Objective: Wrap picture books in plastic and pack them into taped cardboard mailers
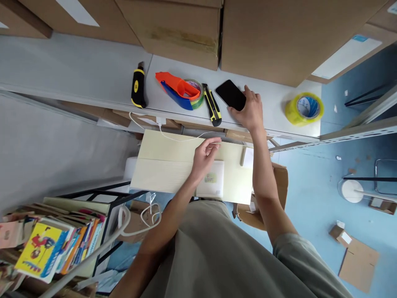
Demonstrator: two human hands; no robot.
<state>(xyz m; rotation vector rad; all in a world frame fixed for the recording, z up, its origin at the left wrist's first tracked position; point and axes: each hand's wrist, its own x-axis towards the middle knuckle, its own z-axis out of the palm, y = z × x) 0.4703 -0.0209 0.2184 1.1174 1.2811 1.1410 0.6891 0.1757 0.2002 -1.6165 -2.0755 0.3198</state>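
My right hand (248,108) grips the right edge of a black smartphone (231,94) that lies on the grey shelf, thumb at its lower edge and fingers at its upper right. My left hand (205,156) is over the cream tabletop, its fingers and thumb closed in a pinch at a thin white cable (186,140). The cable runs from a white plug (160,121) under the shelf edge; its end is hard to make out. Left of the phone lie a yellow-black utility knife (211,105), an orange and blue tape dispenser (180,89) and a thicker black cutter (138,87).
Cardboard boxes (180,33) line the back of the shelf (93,74). A roll of yellow tape (291,111) stands at its right end. A white packet (218,180) lies on the tabletop (164,165). Books (43,248) fill a rack at lower left, beside a white curved tube (93,248).
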